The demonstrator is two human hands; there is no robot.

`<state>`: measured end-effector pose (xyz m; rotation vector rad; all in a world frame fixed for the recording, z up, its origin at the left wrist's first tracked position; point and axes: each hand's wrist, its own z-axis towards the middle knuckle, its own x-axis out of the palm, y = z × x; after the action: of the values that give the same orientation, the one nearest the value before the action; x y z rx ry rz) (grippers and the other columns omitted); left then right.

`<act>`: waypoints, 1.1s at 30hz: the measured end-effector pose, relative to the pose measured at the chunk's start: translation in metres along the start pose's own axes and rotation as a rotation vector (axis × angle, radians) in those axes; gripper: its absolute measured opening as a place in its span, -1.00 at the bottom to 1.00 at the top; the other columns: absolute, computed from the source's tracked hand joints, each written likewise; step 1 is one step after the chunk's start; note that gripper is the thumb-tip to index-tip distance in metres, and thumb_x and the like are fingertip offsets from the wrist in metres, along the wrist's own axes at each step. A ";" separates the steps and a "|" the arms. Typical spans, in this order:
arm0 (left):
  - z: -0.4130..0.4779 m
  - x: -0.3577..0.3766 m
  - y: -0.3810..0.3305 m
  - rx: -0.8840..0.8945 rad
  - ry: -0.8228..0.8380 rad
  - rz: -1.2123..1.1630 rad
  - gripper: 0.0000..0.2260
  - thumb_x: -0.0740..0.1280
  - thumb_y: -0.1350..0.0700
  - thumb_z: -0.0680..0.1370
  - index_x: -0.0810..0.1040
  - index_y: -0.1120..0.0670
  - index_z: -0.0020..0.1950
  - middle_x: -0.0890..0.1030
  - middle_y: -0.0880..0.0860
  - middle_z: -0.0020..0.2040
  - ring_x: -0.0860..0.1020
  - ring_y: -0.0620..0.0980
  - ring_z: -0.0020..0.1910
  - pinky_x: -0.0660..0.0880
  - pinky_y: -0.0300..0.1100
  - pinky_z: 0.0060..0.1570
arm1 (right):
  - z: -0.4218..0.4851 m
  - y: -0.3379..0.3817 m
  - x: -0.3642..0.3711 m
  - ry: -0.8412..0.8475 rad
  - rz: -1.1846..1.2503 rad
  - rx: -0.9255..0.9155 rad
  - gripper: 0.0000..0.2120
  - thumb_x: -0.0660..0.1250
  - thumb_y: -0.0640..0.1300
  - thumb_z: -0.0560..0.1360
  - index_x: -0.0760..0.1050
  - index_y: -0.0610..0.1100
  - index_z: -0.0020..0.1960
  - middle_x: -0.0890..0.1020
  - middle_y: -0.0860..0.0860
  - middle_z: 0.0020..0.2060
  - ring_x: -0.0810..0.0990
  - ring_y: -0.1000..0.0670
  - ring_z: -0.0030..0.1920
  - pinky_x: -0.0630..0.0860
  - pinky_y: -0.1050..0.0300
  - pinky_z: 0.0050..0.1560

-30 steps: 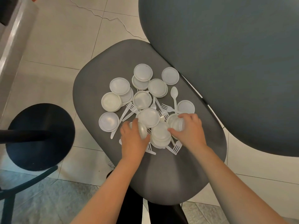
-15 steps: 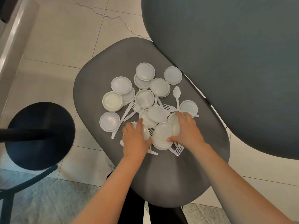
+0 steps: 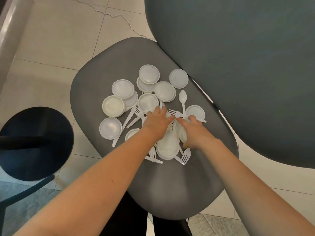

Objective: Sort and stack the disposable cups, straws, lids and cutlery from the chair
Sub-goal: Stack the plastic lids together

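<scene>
A lid stack point(image 3: 179, 129) is being clutched by the right hand point(image 3: 196, 133) while loose lids point(image 3: 148, 102) are being pressed by the flat left hand point(image 3: 157, 122).

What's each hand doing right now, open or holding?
Left hand: open, fingers straight on scattered lids.
Right hand: grips a small stack of lids.

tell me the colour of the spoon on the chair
White; the spoon lies on the dark grey chair seat, clearest in the head view.

No readable text, labels or numbers anywhere.
</scene>
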<state>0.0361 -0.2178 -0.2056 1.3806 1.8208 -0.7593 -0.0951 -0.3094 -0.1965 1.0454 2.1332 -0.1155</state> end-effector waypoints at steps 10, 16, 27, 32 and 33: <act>-0.021 0.007 0.005 -0.135 -0.136 -0.101 -0.37 0.39 0.10 0.42 0.22 -0.01 0.44 0.29 0.17 0.26 0.31 0.17 0.21 0.38 -0.04 0.07 | 0.001 -0.001 0.021 -0.171 -0.069 -0.007 -0.13 0.46 -0.11 0.34 0.06 0.08 0.50 0.17 -0.11 0.34 0.25 -0.17 0.31 0.47 -0.06 0.15; -0.025 0.026 0.002 -0.251 -0.082 -0.182 -0.32 0.40 0.03 0.44 0.15 0.00 0.48 0.25 0.18 0.29 0.33 0.17 0.21 0.42 -0.03 0.09 | 0.000 -0.004 0.025 -0.259 -0.004 -0.007 -0.24 0.45 0.02 0.37 0.16 0.10 0.46 0.21 -0.09 0.31 0.26 -0.15 0.29 0.40 -0.08 0.16; -0.016 0.023 0.003 -0.259 -0.133 -0.293 -0.30 0.44 -0.05 0.39 0.19 0.03 0.43 0.28 0.16 0.29 0.32 0.17 0.22 0.44 -0.04 0.06 | 0.009 -0.002 0.024 -0.318 0.094 0.029 -0.37 0.44 0.05 0.37 0.27 0.10 0.37 0.29 -0.08 0.19 0.30 -0.14 0.22 0.44 -0.06 0.16; -0.016 0.020 0.004 -0.271 -0.148 -0.460 -0.28 0.46 -0.07 0.36 0.24 0.01 0.43 0.27 0.16 0.27 0.30 0.17 0.23 0.44 -0.03 0.10 | 0.006 -0.003 0.021 -0.351 0.236 0.052 -0.38 0.46 -0.03 0.33 0.33 0.08 0.33 0.29 -0.05 0.14 0.31 -0.14 0.19 0.43 -0.04 0.19; -0.018 0.019 0.004 -0.291 -0.162 -0.549 -0.28 0.47 -0.06 0.35 0.25 0.00 0.44 0.26 0.16 0.27 0.29 0.17 0.24 0.44 -0.02 0.13 | 0.004 -0.004 0.020 -0.368 0.291 0.062 -0.39 0.46 -0.05 0.31 0.34 0.09 0.31 0.29 -0.04 0.14 0.31 -0.13 0.19 0.43 -0.02 0.19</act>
<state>0.0336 -0.1922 -0.2115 0.6160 2.0997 -0.8068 -0.1034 -0.3008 -0.2138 1.2526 1.6419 -0.2173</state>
